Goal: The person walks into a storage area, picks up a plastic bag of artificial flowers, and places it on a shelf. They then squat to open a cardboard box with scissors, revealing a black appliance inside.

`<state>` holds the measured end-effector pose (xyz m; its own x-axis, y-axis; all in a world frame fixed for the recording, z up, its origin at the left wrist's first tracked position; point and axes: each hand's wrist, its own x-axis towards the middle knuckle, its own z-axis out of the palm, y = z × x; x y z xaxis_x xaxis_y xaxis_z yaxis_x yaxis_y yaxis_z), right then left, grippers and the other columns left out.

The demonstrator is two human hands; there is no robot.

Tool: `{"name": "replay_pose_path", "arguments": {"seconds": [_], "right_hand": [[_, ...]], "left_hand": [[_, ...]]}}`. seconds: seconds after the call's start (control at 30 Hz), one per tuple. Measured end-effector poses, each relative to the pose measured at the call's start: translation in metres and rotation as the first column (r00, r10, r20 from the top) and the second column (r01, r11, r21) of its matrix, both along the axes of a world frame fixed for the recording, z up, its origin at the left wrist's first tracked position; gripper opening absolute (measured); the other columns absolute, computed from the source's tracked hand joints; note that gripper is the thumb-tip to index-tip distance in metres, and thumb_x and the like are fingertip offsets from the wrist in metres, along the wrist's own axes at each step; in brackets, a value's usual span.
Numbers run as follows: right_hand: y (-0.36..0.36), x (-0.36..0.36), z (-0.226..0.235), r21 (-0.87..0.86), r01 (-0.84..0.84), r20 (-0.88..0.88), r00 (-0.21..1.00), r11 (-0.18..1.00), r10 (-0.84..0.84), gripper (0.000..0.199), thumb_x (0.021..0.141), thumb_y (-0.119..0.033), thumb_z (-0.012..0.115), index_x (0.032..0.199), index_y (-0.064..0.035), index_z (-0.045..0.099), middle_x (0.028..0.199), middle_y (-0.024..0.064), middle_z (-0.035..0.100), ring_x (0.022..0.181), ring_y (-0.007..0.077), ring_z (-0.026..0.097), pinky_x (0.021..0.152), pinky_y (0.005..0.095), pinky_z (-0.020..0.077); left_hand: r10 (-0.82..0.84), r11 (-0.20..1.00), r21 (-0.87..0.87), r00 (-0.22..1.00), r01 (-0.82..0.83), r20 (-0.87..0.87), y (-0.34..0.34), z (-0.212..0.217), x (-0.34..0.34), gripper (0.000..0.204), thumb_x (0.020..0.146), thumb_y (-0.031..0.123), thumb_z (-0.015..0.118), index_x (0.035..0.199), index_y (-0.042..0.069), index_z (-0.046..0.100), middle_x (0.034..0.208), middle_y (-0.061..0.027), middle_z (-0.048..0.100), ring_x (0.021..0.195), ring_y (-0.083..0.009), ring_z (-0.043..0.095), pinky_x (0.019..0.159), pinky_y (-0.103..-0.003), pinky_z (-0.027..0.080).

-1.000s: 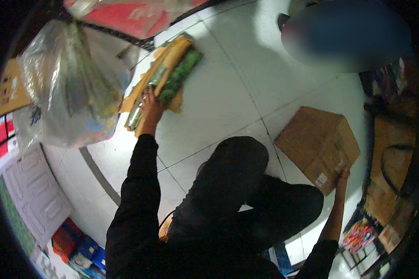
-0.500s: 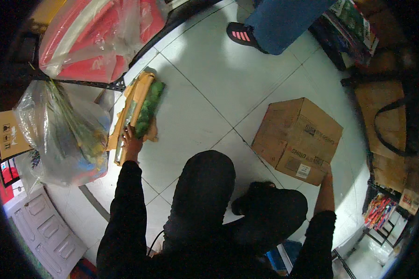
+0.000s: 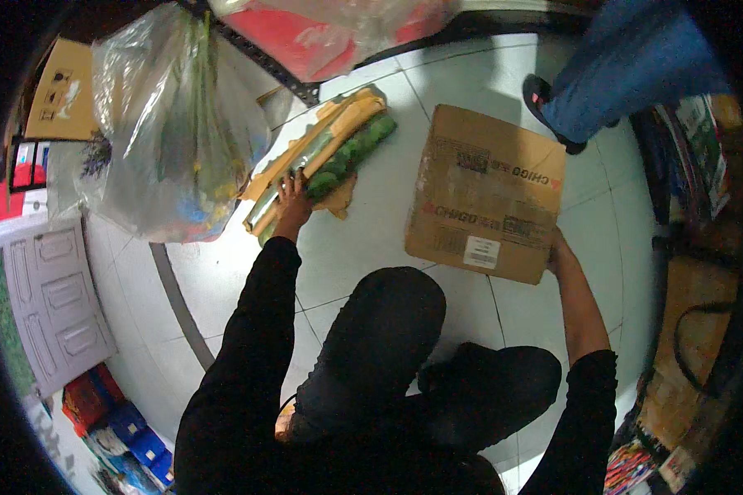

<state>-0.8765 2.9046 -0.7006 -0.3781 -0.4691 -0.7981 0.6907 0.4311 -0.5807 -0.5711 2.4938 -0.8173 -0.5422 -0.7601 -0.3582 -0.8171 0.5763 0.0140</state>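
My left hand (image 3: 293,202) lies with spread fingers on the near end of a long bundle of green leafy stuff (image 3: 347,161), partly wrapped in brown paper and clear plastic. The bundle rests slantwise on the tiled floor. To its right is a closed brown cardboard box (image 3: 487,194) with dark print and a white label. My right hand (image 3: 556,250) grips the box at its lower right edge; the fingers are partly hidden behind it.
A clear plastic bag (image 3: 173,132) of long stems stands at the left, beside a rack leg (image 3: 264,62). Red plastic-wrapped goods (image 3: 330,37) are at the back. A person's leg in blue jeans (image 3: 627,70) stands beyond the box. Cardboard (image 3: 689,351) lines the right side.
My view has turned. The box has moved left toward the bundle and turned, with my right hand still at its edge. My left hand stays on the bundle.
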Motion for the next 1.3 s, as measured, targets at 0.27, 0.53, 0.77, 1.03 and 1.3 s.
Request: {"name": "replay_pose_path", "arguments": {"seconds": [0.27,0.53,0.77,1.03,1.3], "right_hand": [[-0.108,0.067,-0.017,-0.217,-0.098,0.301,0.940,0.971,0.162,0.073,0.079,-0.061,0.032,0.132,-0.0145,0.014,0.126,0.0182,0.032,0.112,0.0376,0.036,0.084,0.0540,0.0381],[-0.159,0.075,-0.011,-0.282,-0.071,0.218,0.967,0.957,0.136,0.079,0.076,-0.067,0.028,0.133,-0.0175,0.005,0.126,0.0261,0.024,0.107,0.0405,0.040,0.084,0.0481,0.0407],[-0.148,0.088,-0.011,-0.270,-0.097,0.230,0.960,0.958,0.162,0.072,0.079,-0.055,0.040,0.133,-0.0173,0.010,0.127,0.0199,0.027,0.105,0.0338,0.044,0.082,0.0430,0.0429],[-0.035,0.079,0.098,-0.162,-0.387,-0.354,0.881,0.908,0.313,0.040,0.082,-0.033,0.052,0.112,-0.0075,0.048,0.104,0.0069,0.053,0.086,0.0156,0.054,0.068,0.0315,0.0456],[0.115,0.075,0.036,0.277,-0.248,-0.545,0.755,0.928,0.365,0.030,0.080,-0.026,0.054,0.099,-0.0040,0.056,0.077,0.0050,0.060,0.067,0.0126,0.055,0.060,0.0259,0.0439]], "left_hand": [[-0.033,0.999,0.006,0.999,0.032,0.026,-0.004,0.005,0.001,0.084,0.070,0.032,0.064,0.134,0.022,0.011,0.138,-0.0066,0.012,0.124,-0.0329,0.017,0.089,-0.054,0.030],[0.098,0.995,-0.025,0.995,-0.099,-0.034,-0.011,-0.003,-0.003,0.071,0.077,0.023,0.055,0.133,0.018,0.012,0.137,-0.0049,0.017,0.124,-0.0327,0.019,0.088,-0.056,0.029],[0.075,0.992,-0.094,0.992,-0.084,-0.103,-0.017,-0.005,0.029,0.067,0.075,0.021,0.055,0.131,0.016,0.018,0.136,-0.0114,0.019,0.122,-0.0342,0.021,0.094,-0.052,0.024],[-0.163,0.909,-0.357,0.607,-0.214,-0.778,0.123,0.174,-0.030,0.052,0.076,0.011,0.053,0.123,0.003,0.032,0.122,-0.0228,0.032,0.117,-0.0386,0.026,0.098,-0.047,0.017],[-0.360,0.929,-0.017,0.894,0.369,-0.267,0.209,0.234,-0.085,0.052,0.075,0.025,0.052,0.122,0.011,0.036,0.126,-0.0098,0.034,0.117,-0.0270,0.033,0.087,-0.067,0.015]]}}
